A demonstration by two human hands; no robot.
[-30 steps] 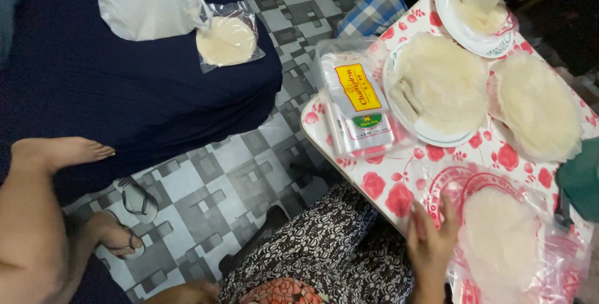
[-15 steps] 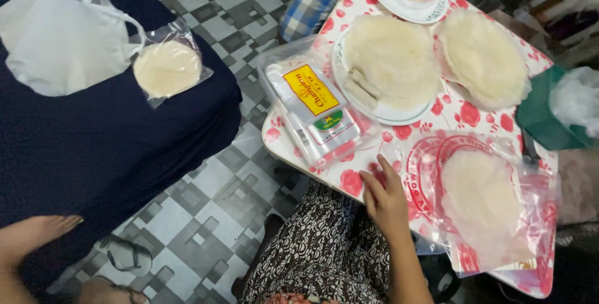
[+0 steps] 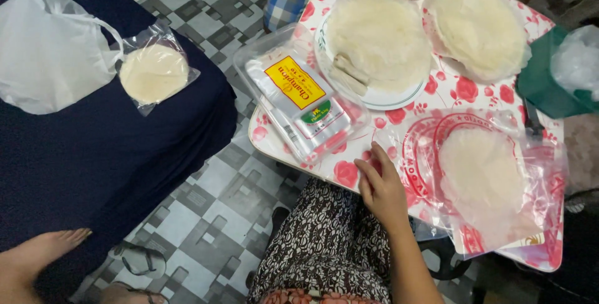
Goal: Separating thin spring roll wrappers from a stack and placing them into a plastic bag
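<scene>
My right hand [image 3: 382,188] lies palm down on the near edge of a small table with a red rose pattern [image 3: 274,145]. It holds nothing and its fingers are loosely spread. Its fingertips touch the left edge of a clear bag with red print [image 3: 483,179] that holds round white thin sheets. Just left of the hand lies a clear flat package with a yellow label [image 3: 299,101]. My lap in a dark patterned skirt [image 3: 324,248] is below the table. My left hand is out of sight.
A plate [image 3: 374,95] carries a stack of round white sheets, with a second stack [image 3: 480,26] and a green bag [image 3: 543,82] further right. A dark blue bed [image 3: 93,154] holds a white plastic bag [image 3: 50,54] and a small bagged disc [image 3: 153,73]. Another person's foot [image 3: 37,254] and a sandal [image 3: 140,260] are on the tiled floor.
The view has swung, so the table now sits higher and more to the centre. My right hand has slid a little further onto the table edge, by the printed bag.
</scene>
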